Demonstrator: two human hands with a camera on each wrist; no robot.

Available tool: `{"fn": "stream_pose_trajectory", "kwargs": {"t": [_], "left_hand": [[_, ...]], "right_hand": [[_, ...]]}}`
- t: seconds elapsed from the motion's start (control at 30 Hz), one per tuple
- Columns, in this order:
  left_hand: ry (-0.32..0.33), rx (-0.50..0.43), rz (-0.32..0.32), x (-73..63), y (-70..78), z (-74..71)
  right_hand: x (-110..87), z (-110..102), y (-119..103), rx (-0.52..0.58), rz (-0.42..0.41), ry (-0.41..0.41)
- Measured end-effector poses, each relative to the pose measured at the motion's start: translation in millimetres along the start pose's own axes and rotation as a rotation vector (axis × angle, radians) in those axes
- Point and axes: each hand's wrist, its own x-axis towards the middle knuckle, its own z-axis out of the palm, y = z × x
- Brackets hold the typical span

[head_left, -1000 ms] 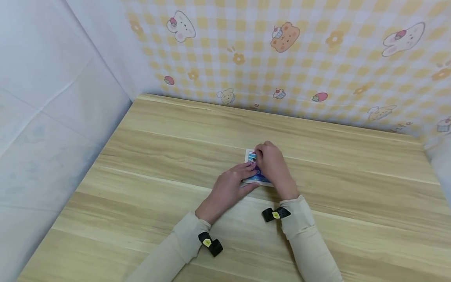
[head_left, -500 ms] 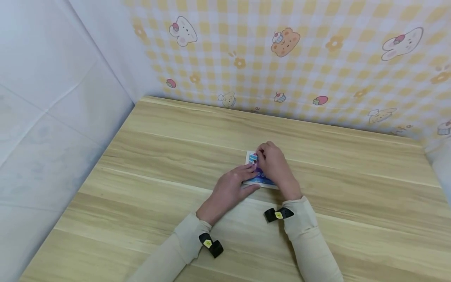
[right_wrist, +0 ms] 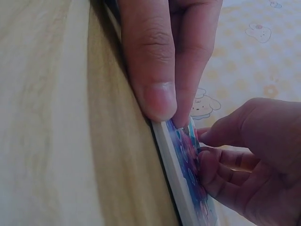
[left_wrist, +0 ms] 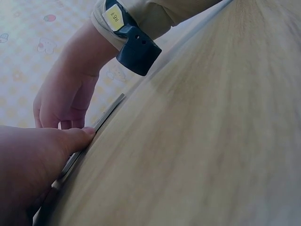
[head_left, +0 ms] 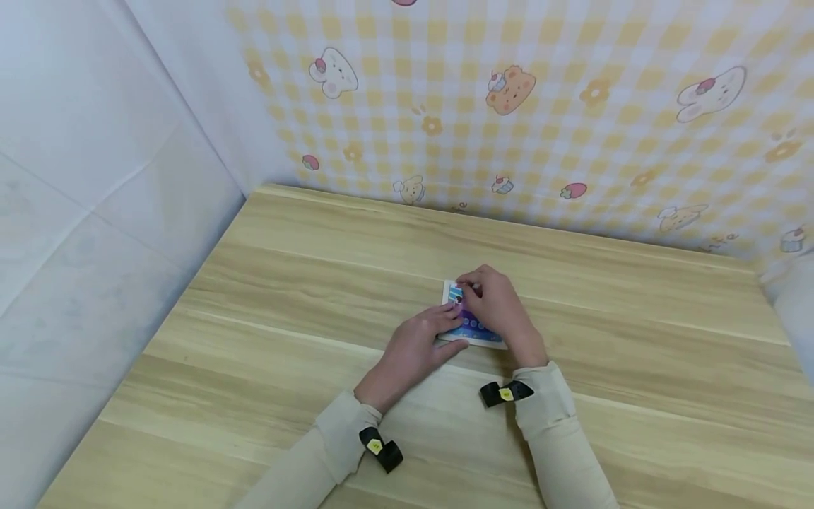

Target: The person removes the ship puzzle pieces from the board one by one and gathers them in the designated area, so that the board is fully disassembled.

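Printed board, one, lies on one wooden table. Two beige sleeves extend from its near side. Of two hands, the left hand rests straight fingers on its left; the right hand bends fingers over its far part, any grip hard to tell. Two black wrist devices sit nearside.

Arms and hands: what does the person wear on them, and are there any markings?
The left sleeve and right sleeve are cream. The left wrist device and right wrist device are black, each with a yellow label bearing dark marks. The left hand and right hand look bare; no cables show.
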Motion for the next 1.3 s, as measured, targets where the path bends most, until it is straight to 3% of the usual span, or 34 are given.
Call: {"fn": "stream_pose_trajectory", "kwargs": {"t": [1.0, 1.3], "left_hand": [[0.021, 0.006, 0.016, -1.9, 7.5, -2.5], [0.002, -0.003, -0.011, -5.7, 8.2, -2.7]], "right_hand": [[-3.1, -8, 5, 0.152, 0.069, -0.040], [-5.8, -15, 8, 0.226, 0.020, -0.060]]}}
